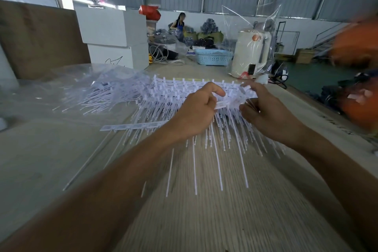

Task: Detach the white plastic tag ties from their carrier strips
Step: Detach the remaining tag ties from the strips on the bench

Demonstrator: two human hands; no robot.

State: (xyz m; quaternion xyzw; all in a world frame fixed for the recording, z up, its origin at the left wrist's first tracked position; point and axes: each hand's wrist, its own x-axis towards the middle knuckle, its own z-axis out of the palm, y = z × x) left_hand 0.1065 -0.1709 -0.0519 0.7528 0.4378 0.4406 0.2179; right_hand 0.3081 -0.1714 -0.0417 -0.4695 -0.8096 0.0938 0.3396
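Note:
A thick bunch of white plastic tag ties hangs from carrier strips held above the wooden table. My left hand grips the bunch from the left, thumb and fingers curled round the tag heads. My right hand pinches the tag heads at the right end of the strip. The long thin tails fan down toward me. A single flat strip lies on the table left of my left hand. A pile of loose ties lies further left on clear plastic.
A white kettle in clear wrap and a blue basket stand at the table's far end. White boxes sit at the back left. A person works far behind. Orange bags are at the right.

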